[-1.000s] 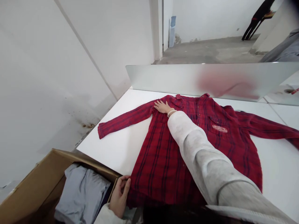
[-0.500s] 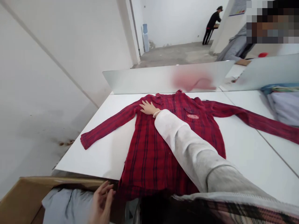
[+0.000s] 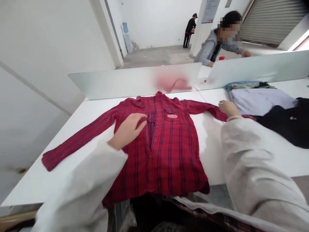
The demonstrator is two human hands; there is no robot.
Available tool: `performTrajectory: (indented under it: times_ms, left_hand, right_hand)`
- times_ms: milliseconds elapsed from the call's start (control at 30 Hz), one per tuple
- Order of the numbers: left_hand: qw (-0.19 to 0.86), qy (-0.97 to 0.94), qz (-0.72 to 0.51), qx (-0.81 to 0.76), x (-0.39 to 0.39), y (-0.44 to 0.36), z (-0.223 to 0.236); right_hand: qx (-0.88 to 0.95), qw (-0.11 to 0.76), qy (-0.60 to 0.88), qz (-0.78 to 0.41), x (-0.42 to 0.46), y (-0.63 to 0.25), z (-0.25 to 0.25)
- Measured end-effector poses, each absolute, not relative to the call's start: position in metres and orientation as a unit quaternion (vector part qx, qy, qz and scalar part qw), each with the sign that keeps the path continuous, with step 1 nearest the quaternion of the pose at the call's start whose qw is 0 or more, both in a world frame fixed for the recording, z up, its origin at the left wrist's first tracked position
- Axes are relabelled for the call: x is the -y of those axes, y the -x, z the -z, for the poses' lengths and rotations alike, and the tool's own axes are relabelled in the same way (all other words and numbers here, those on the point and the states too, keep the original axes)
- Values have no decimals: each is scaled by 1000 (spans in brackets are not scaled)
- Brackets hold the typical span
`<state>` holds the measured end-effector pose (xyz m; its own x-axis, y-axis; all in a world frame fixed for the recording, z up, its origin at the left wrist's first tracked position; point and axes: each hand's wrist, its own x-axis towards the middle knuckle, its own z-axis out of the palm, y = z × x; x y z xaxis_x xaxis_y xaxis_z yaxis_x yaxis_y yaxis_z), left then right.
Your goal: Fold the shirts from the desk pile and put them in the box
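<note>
Placement has changed: left hand [image 3: 129,129], digits apart, at centre; right hand [image 3: 229,109], grip indeterminable, at right; red plaid shirt [image 3: 175,143] lies flat.

The shirt [image 3: 176,141] is red with dark navy checks (a pale pinkish patch [image 3: 172,116] on its chest), the tabletop [image 3: 72,125] white, the crumpled garment [image 3: 287,120] black, the folded cloth [image 3: 260,100] pale lavender.

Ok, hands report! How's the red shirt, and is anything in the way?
Left hand open, above red shirt. Right hand at sleeve, grip unclear. Shirt spread out; clothes pile near that sleeve's end.
</note>
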<state>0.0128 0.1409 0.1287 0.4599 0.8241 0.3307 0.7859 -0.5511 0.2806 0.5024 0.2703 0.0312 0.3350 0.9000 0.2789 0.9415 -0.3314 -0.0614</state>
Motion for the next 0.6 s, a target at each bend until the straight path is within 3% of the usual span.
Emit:
performTrajectory:
  times_ms: [100,333,467,600]
  left_hand:
    - [14,-885,-79,-459,-215,-75,-89]
    - [12,-855,-38,-518,-257,-151,-1]
    - [25,-838,2,-545,-255,-125,7]
    - [36,-836,38,-547,-281,-106,-18]
  right_hand:
    - [516,84,852,31,-234,-527,4]
    - [485,108,866,-54,-217,-529,38]
    - [471,124,872,-56,-211,-548,30]
    - [370,143,917,26,-200,-575,30]
